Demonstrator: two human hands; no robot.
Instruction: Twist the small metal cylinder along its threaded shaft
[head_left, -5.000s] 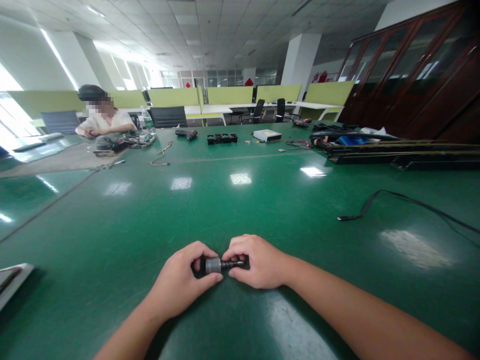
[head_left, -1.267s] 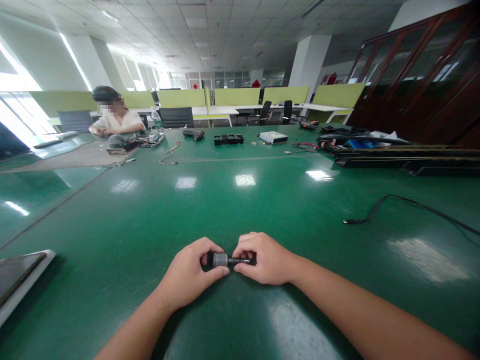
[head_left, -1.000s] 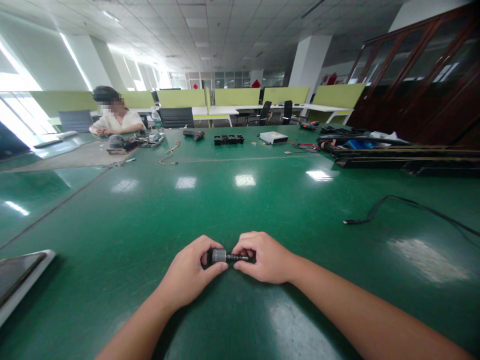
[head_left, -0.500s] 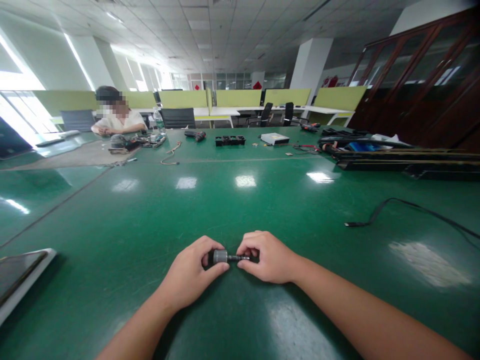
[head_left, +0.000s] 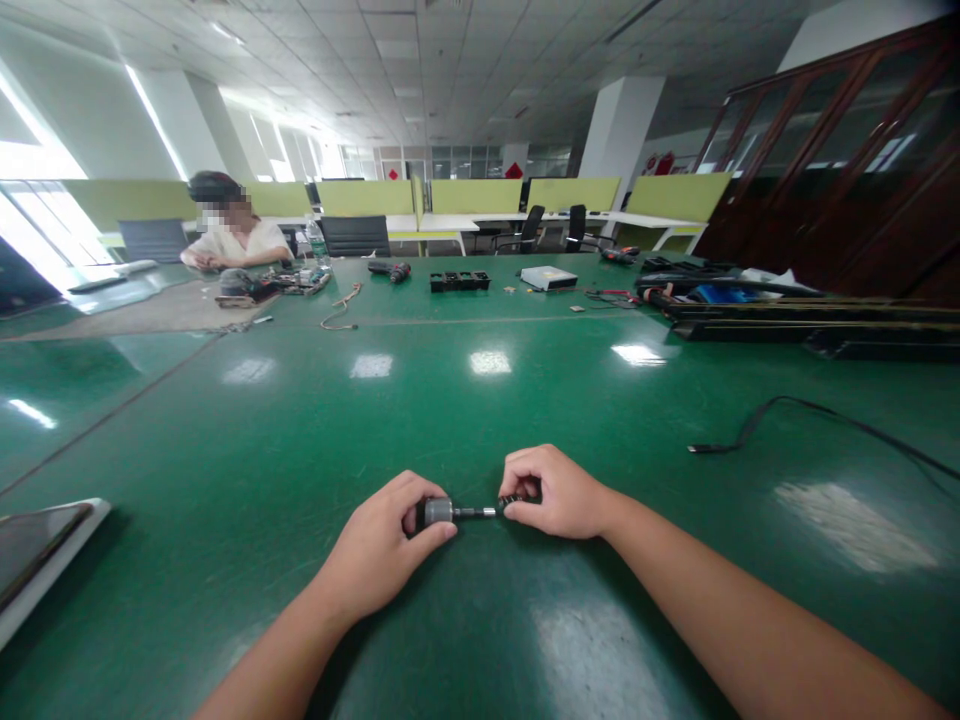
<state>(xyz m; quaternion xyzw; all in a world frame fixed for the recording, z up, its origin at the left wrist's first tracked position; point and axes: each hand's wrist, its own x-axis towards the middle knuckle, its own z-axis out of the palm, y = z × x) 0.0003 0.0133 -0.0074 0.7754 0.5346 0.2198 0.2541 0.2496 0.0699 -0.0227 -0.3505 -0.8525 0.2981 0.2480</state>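
Observation:
Just above the green table, my left hand [head_left: 394, 540] is closed with thumb and fingers round a small grey cylinder with a thin metal shaft [head_left: 441, 511]. The shaft points right, its bright tip bare. Part of the cylinder's left end is hidden by my fingers. In my right hand [head_left: 551, 495], a small dark ridged piece [head_left: 511, 502] is pinched between thumb and fingertips. It looks like a coil or a threaded sleeve; I cannot tell which. A narrow gap separates this piece from the shaft tip.
A black cable [head_left: 757, 420] lies on the right. At the left edge is a white-framed device [head_left: 82, 517]. Further back are a power drill [head_left: 389, 271], a black slotted part [head_left: 459, 282], a silver box [head_left: 549, 277] and dark long parts [head_left: 750, 325]. A person [head_left: 236, 235] sits across the table.
My right hand has moved right and slightly up with the dark ridged piece, off the shaft, whose tip is now bare. My left hand has stayed almost still.

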